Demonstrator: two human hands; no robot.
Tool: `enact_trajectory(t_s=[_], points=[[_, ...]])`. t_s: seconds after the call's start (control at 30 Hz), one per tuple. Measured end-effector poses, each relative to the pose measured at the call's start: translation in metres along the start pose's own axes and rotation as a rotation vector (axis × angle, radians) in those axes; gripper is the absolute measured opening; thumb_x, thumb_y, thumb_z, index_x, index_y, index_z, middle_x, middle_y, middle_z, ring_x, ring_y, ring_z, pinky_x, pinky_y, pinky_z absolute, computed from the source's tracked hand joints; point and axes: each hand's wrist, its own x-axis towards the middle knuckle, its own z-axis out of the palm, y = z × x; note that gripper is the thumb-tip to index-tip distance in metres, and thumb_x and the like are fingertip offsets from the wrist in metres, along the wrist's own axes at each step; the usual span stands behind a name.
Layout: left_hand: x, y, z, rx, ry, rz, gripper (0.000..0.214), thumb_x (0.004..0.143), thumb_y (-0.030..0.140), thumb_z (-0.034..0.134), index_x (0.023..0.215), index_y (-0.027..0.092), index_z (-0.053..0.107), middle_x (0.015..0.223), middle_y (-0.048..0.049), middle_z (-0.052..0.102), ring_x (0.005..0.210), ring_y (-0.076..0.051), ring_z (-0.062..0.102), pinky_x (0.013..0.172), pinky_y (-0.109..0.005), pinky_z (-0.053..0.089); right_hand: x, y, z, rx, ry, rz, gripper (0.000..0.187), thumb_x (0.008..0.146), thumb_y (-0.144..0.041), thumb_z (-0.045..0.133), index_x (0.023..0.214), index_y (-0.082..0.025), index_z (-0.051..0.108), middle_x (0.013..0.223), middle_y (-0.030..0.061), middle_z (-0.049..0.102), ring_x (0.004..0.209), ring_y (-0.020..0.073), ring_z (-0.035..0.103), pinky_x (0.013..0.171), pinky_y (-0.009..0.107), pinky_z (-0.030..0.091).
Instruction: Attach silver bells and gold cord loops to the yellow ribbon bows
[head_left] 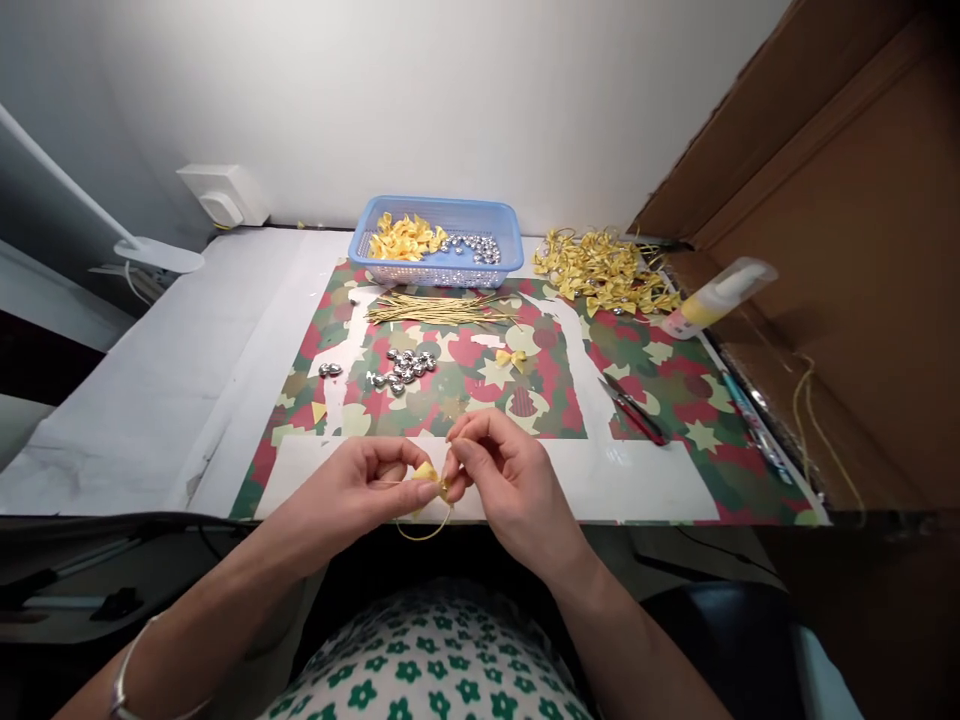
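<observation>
Yellow ribbon piece (424, 470) is pinched in the left hand (367, 490) over the white paper strip (637, 480); what the right hand's (514, 480) narrowed fingertips hold cannot be told. The thin golden cord loop (424, 538) is best kept untangled. Rounded silver beads (406, 369) and red-handled scissors (637, 413) lie apart from both hands.
</observation>
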Motion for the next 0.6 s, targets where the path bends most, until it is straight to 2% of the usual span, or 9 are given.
enact_trajectory(t_s=[0.1, 0.23, 0.4, 0.6], points=[[0.001, 0.0, 0.002, 0.071, -0.012, -0.022, 0.028, 0.084, 0.045, 0.079, 0.084, 0.016, 0.081, 0.067, -0.003, 0.068, 0.058, -0.016, 0.056, 0.051, -0.024, 0.042, -0.001, -0.001, 0.002, -0.03, -0.007, -0.015, 0.02, 0.1, -0.024, 0.054, 0.08, -0.022, 0.056, 0.079, -0.002, 0.061, 0.063, 0.0119, 0.064, 0.068, 0.028, 0.055], [0.0, -0.003, 0.003, 0.059, 0.001, -0.013, 0.028, 0.086, 0.043, 0.078, 0.084, 0.015, 0.082, 0.078, -0.0065, 0.074, 0.071, -0.02, 0.063, 0.064, -0.028, 0.048, -0.001, 0.001, 0.003, -0.059, -0.037, -0.041, 0.02, 0.1, -0.021, 0.051, 0.08, -0.023, 0.055, 0.075, -0.0024, 0.06, 0.065, 0.013, 0.062, 0.07, 0.028, 0.053], [0.0, -0.01, 0.004, 0.0, 0.067, 0.004, 0.025, 0.086, 0.041, 0.08, 0.077, 0.017, 0.08, 0.073, -0.0034, 0.071, 0.069, -0.017, 0.059, 0.063, -0.027, 0.044, -0.001, 0.003, -0.001, -0.135, -0.064, -0.062, 0.023, 0.102, -0.023, 0.05, 0.079, -0.023, 0.054, 0.078, -0.0014, 0.056, 0.065, 0.0127, 0.057, 0.067, 0.029, 0.05], [-0.002, -0.012, 0.005, 0.108, 0.242, 0.095, 0.019, 0.084, 0.034, 0.081, 0.073, 0.018, 0.078, 0.066, -0.0002, 0.059, 0.065, -0.015, 0.048, 0.058, -0.026, 0.036, -0.006, -0.001, -0.018, -0.222, 0.028, -0.101, 0.023, 0.102, -0.021, 0.051, 0.08, -0.023, 0.056, 0.08, -0.0007, 0.056, 0.065, 0.0132, 0.053, 0.065, 0.029, 0.047]])
